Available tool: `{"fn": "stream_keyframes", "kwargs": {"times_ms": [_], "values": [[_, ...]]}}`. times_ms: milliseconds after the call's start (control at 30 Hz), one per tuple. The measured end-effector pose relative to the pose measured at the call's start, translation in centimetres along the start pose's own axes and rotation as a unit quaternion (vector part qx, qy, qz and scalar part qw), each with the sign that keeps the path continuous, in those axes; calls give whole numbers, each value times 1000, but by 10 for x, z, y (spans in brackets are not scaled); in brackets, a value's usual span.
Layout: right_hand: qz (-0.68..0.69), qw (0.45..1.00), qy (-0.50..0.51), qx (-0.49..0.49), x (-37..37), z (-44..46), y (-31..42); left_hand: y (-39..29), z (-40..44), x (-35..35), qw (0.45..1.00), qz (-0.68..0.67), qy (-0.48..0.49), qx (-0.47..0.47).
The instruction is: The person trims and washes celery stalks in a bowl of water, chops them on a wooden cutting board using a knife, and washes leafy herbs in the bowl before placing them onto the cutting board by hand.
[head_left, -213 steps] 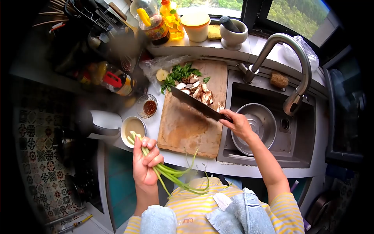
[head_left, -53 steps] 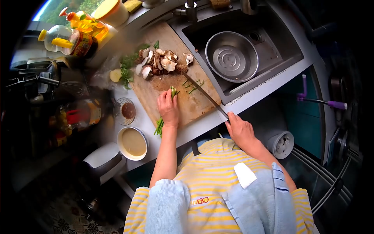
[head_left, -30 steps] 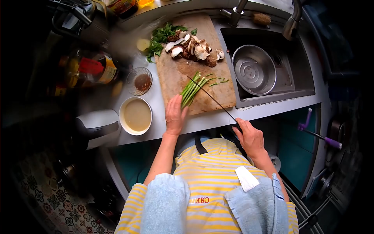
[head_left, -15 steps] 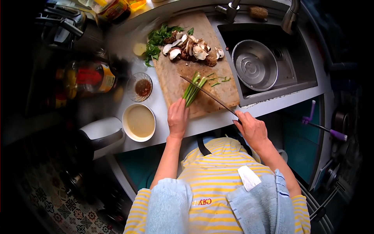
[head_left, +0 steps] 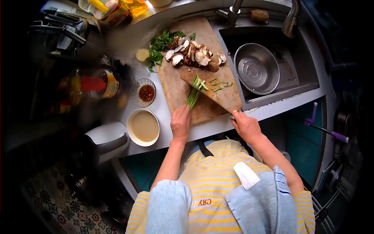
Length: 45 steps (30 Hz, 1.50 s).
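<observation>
My left hand [head_left: 180,123] is closed around the lower end of a bunch of green stems [head_left: 193,100] on the wooden cutting board [head_left: 171,87]. In my right hand [head_left: 247,126] is the handle of a kitchen knife [head_left: 219,102]. Its blade slants up and left across the board, at the pale top ends of the stems. Short cut stem pieces [head_left: 223,83] lie to the right of the bunch. Farther back on the board are sliced mushrooms [head_left: 200,56] and a pile of green leaves [head_left: 161,42].
Left of the board stand a glass bowl of brown sauce [head_left: 147,93] and a white bowl of cloudy liquid [head_left: 143,127]. A round pale slice [head_left: 142,54] lies by the leaves. At right, a metal basin [head_left: 257,69] sits in the sink [head_left: 300,58], with a faucet [head_left: 291,23] above.
The blade has tilted, showing more of its broad side by the stem tops. My right hand has shifted slightly left, and the whole view has moved a little.
</observation>
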State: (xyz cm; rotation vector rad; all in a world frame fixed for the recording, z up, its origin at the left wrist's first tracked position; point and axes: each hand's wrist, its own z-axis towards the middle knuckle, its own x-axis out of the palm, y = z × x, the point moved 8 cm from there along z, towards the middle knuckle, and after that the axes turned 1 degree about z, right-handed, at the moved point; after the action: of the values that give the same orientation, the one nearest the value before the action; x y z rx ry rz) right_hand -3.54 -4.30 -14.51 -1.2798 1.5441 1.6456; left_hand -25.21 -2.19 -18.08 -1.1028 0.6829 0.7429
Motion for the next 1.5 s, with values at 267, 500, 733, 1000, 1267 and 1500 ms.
{"fn": "stream_keyframes", "kwargs": {"times_ms": [267,500,733,1000,1267,1500], "values": [[-7,1000,0,-24,-36,-27,22,3,-4,-1,1000,-7,-23,-1],[-53,998,15,-29,-31,-34,31,4,-6,1,1000,-5,-27,4],[-63,997,51,-14,-18,-25,31,4,-4,3,1000,2,-13,2],[47,999,4,-12,-4,-7,8,5,-2,6,1000,-3,-22,-11],[28,1000,6,1,-45,-22,15,-8,17,15,998,-43,-23,-30],[-22,999,17,-32,-33,-36,26,4,-16,-3,994,-73,-50,-57]]}}
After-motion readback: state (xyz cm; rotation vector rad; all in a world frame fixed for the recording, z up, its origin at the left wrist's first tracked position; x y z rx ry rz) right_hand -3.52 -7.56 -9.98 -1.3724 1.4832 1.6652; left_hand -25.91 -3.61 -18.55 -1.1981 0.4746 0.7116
